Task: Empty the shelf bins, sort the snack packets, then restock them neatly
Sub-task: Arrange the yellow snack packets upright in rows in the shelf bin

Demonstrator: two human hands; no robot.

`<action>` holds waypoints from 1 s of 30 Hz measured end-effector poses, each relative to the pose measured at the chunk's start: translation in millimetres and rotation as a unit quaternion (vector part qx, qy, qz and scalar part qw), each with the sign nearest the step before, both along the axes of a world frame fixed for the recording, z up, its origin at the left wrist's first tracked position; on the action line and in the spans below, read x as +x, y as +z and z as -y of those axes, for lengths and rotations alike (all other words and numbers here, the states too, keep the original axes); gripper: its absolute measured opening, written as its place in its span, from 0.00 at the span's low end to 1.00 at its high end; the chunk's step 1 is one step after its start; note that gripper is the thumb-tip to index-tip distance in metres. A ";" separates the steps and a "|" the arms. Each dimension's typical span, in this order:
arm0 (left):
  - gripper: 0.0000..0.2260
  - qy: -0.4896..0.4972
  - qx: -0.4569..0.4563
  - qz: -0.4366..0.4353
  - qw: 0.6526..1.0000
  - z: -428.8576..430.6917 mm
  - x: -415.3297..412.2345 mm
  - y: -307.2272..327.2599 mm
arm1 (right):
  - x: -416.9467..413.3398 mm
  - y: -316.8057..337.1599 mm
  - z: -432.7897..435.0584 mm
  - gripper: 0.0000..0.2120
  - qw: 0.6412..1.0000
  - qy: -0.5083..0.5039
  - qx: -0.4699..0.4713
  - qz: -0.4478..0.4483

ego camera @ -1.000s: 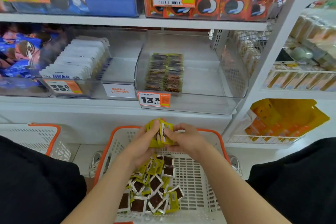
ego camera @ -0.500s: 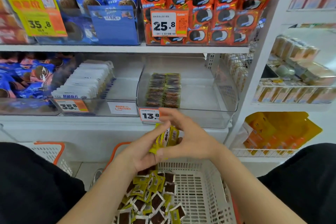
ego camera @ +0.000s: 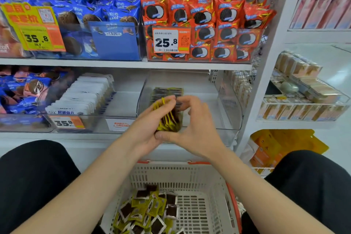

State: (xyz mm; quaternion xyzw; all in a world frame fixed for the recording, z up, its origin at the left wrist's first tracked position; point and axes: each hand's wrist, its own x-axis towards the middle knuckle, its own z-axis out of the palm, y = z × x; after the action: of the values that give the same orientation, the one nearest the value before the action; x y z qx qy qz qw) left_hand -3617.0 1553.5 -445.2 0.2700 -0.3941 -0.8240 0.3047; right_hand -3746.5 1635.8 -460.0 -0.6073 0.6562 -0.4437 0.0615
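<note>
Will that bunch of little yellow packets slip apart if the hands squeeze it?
Probably slippery: the yellow packets look glossy and fan out unevenly between the left hand and right hand. Likely light and thin: many fit in one grip.

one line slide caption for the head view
The left hand and right hand hold a stack of yellow packets at the clear bin, above a basket of loose packets.

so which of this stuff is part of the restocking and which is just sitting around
Job: left hand, right hand, both holding the packet stack; clear bin; basket; loose packets.
Lying about: red cookie packs; blue cookie packs; white packets.
</note>
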 end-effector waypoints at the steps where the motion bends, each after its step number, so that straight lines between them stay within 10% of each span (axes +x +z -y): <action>1: 0.21 0.013 -0.004 -0.008 1.000 5.4 -2.4 3.0 | -2.8 5.4 3.8 0.43 1.000 0.023 -0.009 0.013; 10: 0.17 -0.106 -0.053 -0.017 0.993 39.3 -23.0 12.7 | -46.6 33.0 50.5 0.23 0.995 -0.014 0.077 -0.061; 13: 0.12 -0.091 -0.172 0.127 0.973 61.2 -27.9 10.7 | -77.0 36.0 63.3 0.18 0.985 0.007 0.133 -0.114; 17: 0.14 -0.101 -0.559 0.396 0.721 107.6 -33.9 -6.0 | -120.1 38.0 71.9 0.17 0.959 0.044 0.230 -0.162; 20: 0.17 -0.172 -0.644 0.480 0.571 122.1 -47.2 -16.9 | -132.2 28.7 74.4 0.17 0.934 0.091 0.283 -0.197; 30: 0.05 -0.124 -0.697 0.485 0.513 138.0 -62.0 -36.1 | -125.6 -0.3 94.4 0.27 0.911 0.154 0.355 -0.144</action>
State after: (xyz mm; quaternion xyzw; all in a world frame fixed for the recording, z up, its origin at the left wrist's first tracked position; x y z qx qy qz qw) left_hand -3679.0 1415.6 -481.3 0.2770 -0.9579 -0.0547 0.0514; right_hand -3872.1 1541.4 -460.3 -0.6961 0.6705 -0.0747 0.2455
